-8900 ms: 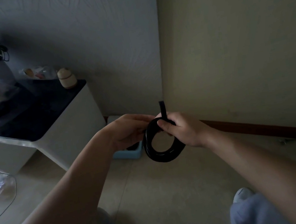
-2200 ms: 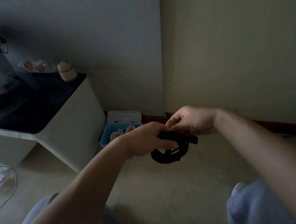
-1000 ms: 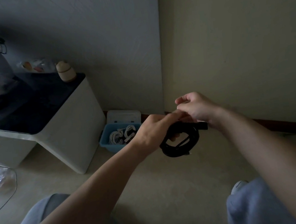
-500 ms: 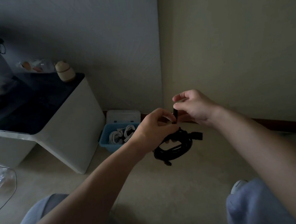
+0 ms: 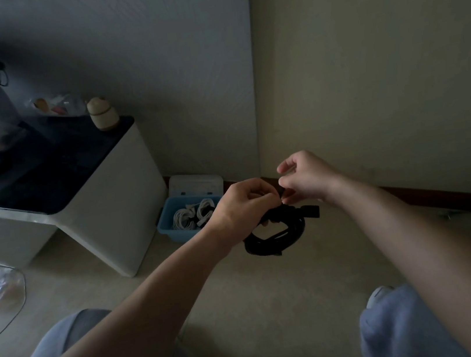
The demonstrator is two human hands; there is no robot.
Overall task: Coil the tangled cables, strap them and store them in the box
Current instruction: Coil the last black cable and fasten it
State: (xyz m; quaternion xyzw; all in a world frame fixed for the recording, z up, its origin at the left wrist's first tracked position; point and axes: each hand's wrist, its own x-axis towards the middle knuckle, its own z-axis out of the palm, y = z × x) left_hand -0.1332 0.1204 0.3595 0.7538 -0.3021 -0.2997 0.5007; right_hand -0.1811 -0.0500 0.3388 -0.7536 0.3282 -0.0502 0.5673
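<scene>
We hold a black cable coil (image 5: 276,235) above the pale floor (image 5: 246,299), both hands at its top.

The coil is a glossy, rubbery ring of several loops, and a blocky plug (image 5: 312,210) juts out to its right. Our left hand (image 5: 244,204) has its grip clamped on the coil's upper edge, fingers curled round the strands. Our right hand (image 5: 307,179) pinches a short dark strap (image 5: 283,192) between thumb and forefinger, the other fingers loosely raised. Beyond our left wrist, a blue plastic box (image 5: 166,230) sits on the floor by the wall with bundled white cables (image 5: 194,215) inside. A white counter (image 5: 119,226) with a dark, smooth top stands just left of it, carrying a small rounded jar (image 5: 102,116).
</scene>
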